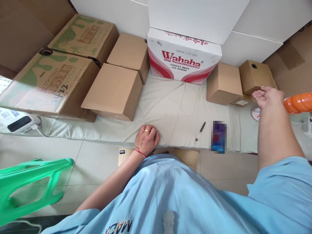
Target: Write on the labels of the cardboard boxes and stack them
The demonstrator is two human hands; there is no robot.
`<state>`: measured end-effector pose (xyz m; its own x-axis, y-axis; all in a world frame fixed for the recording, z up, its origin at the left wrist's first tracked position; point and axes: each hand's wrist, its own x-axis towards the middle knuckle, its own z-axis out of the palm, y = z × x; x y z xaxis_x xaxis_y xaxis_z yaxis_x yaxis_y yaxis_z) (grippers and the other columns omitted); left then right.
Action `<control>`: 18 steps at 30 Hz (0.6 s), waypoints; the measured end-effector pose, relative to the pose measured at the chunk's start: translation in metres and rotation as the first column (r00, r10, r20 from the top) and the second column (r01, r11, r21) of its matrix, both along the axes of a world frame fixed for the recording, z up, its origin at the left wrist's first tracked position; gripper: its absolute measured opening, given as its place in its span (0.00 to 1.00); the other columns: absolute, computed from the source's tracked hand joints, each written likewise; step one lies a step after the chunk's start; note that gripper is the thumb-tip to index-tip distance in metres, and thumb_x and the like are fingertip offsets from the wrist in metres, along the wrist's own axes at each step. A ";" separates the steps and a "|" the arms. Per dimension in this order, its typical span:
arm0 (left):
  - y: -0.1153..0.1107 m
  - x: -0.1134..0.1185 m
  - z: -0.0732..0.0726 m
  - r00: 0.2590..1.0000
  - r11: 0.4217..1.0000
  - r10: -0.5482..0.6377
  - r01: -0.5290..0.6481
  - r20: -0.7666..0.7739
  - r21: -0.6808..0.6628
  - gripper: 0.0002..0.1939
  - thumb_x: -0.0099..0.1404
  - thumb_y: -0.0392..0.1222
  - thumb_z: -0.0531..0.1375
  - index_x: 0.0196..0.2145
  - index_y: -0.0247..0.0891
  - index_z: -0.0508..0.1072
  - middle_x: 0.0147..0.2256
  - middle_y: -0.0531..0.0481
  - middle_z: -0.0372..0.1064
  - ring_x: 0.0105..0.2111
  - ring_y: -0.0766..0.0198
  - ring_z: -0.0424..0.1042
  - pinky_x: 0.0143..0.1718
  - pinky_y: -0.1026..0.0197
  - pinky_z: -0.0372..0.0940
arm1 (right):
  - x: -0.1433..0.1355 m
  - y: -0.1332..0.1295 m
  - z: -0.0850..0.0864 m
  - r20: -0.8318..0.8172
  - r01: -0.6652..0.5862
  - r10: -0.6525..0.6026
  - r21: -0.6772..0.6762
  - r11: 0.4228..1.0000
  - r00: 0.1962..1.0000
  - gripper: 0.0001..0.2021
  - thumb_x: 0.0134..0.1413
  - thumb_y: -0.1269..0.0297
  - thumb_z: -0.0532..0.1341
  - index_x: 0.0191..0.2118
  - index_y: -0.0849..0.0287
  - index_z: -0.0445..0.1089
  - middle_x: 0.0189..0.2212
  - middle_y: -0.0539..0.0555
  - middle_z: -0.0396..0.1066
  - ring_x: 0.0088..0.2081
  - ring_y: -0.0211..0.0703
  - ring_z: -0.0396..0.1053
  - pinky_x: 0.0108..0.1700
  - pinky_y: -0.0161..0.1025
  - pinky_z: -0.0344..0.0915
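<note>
My left hand (147,138) rests on the front edge of the cloth-covered table (165,107), fingers curled under, with a ring and a red string bracelet on it. Nothing shows in its grip. On the right, my right hand (269,96) is raised with the palm partly turned up and fingers loosely bent, holding nothing I can see. It is in front of a small brown box (257,76). Just right of the wrist is an orange ribbed bottle (298,102). A round white-and-red object (255,114) is partly hidden behind my forearm.
A Wahaha water carton (182,58) stands at the back. Coconut cartons (53,81) and plain boxes (113,91) fill the left side. A pen (200,131) and a blurred-out phone-shaped item (218,137) lie near the front edge. A green stool (48,182) stands at lower left.
</note>
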<state>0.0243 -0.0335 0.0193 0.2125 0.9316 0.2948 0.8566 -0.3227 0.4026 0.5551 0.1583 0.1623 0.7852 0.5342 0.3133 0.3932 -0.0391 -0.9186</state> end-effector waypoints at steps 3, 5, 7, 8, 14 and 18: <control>0.000 0.000 0.002 0.999 1.000 -0.016 0.016 0.033 0.000 0.07 0.74 0.42 0.59 0.39 0.42 0.77 0.45 0.37 0.77 0.48 0.45 0.73 0.52 0.44 0.71 | -0.029 -0.017 0.001 -0.189 -0.017 -0.001 -0.091 0.996 0.982 0.16 0.53 0.87 0.54 0.26 0.57 0.63 0.24 0.46 0.70 0.24 0.30 0.67 0.39 0.47 0.71; 0.000 -0.002 0.004 0.997 0.999 -0.034 0.034 0.067 0.002 0.07 0.75 0.43 0.59 0.40 0.42 0.77 0.45 0.39 0.77 0.49 0.46 0.74 0.52 0.45 0.72 | -0.058 -0.046 -0.009 -0.221 -0.049 0.034 -0.062 0.997 0.975 0.14 0.52 0.86 0.56 0.30 0.57 0.67 0.24 0.46 0.71 0.24 0.31 0.67 0.37 0.42 0.71; -0.001 -0.008 0.007 0.992 0.999 -0.049 0.048 0.113 0.012 0.08 0.76 0.43 0.57 0.41 0.43 0.77 0.44 0.41 0.78 0.48 0.50 0.75 0.51 0.47 0.73 | -0.089 -0.091 -0.027 -0.232 -0.111 0.095 -0.055 0.992 0.968 0.10 0.51 0.82 0.61 0.32 0.59 0.72 0.25 0.48 0.74 0.23 0.33 0.66 0.32 0.38 0.67; -0.003 -0.013 0.010 0.989 0.999 -0.046 0.044 0.138 0.019 0.09 0.77 0.43 0.56 0.42 0.44 0.76 0.44 0.42 0.78 0.48 0.51 0.76 0.51 0.48 0.74 | -0.103 -0.118 -0.037 -0.222 -0.148 0.134 -0.049 0.988 0.966 0.07 0.50 0.78 0.64 0.33 0.59 0.74 0.25 0.49 0.75 0.22 0.34 0.66 0.30 0.37 0.66; 0.000 -0.076 0.037 0.908 0.891 0.313 -0.382 0.278 0.245 0.11 0.77 0.51 0.59 0.49 0.43 0.69 0.47 0.42 0.70 0.54 0.47 0.71 0.59 0.38 0.70 | -0.151 -0.266 -0.080 -0.051 -0.177 0.170 -0.213 0.961 0.984 0.14 0.55 0.53 0.71 0.40 0.60 0.80 0.31 0.53 0.80 0.25 0.37 0.69 0.30 0.37 0.68; 0.034 -0.123 0.047 0.775 0.749 0.501 -0.612 0.385 0.256 0.29 0.74 0.56 0.59 0.61 0.36 0.53 0.59 0.36 0.56 0.61 0.45 0.60 0.54 0.43 0.73 | -0.149 -0.300 -0.083 -0.048 -0.003 -0.006 -0.186 0.983 0.999 0.13 0.54 0.55 0.70 0.40 0.59 0.79 0.30 0.52 0.80 0.24 0.36 0.67 0.29 0.37 0.65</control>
